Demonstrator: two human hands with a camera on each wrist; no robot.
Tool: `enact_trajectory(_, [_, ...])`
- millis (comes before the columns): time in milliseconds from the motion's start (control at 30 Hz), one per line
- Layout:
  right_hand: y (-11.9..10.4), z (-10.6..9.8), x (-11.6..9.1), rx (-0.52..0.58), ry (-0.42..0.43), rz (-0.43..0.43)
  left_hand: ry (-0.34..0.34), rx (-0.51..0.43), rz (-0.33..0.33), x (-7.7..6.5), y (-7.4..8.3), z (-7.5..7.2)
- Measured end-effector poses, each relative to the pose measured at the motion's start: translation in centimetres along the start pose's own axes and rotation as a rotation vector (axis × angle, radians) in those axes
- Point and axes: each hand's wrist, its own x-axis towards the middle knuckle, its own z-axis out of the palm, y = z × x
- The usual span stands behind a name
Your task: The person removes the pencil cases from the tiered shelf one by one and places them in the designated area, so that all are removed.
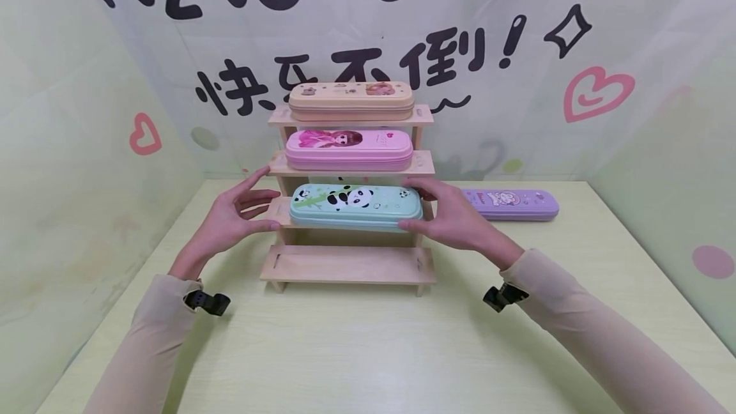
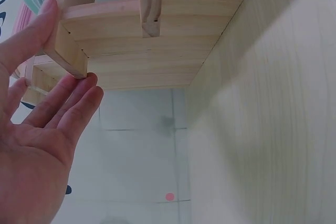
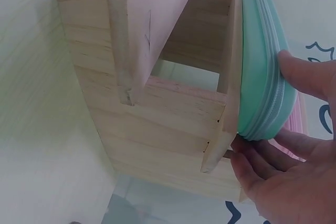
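Observation:
A mint-green pencil case [image 1: 356,205] with a panda picture lies on the third tier down of a wooden stepped stand [image 1: 347,264]. At its right end my right hand [image 1: 451,216] holds it, thumb at the front and fingers round the back; the right wrist view shows the thumb [image 3: 307,74] against its zipped side. My left hand [image 1: 232,216] grips the left end of that same tier, thumb at the front edge and fingertips at the rear one. One finger reaches up to the tier above. In the left wrist view the plank end [image 2: 65,51] sits between thumb and fingers.
A pink pencil case [image 1: 351,151] with a girl picture and a peach one [image 1: 351,102] lie on the two upper tiers. To the right of the stand a purple pencil case [image 1: 517,204] rests on the pale table [image 1: 368,350]. Behind hangs a printed backdrop [image 1: 368,37].

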Motion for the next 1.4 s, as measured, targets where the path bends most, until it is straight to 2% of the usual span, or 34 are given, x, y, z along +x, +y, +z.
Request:
enact_trajectory(1133, [-0.18,-0.21,0.48,-0.059,-0.061,0.036,-0.001,0.009,-0.009,-0.04,0.13,-0.04])
enact_trajectory(1400, [-0.11,-0.08,0.40,-0.046,-0.043,0.052,-0.002,-0.003,-0.007,-0.10,0.10,-0.05])
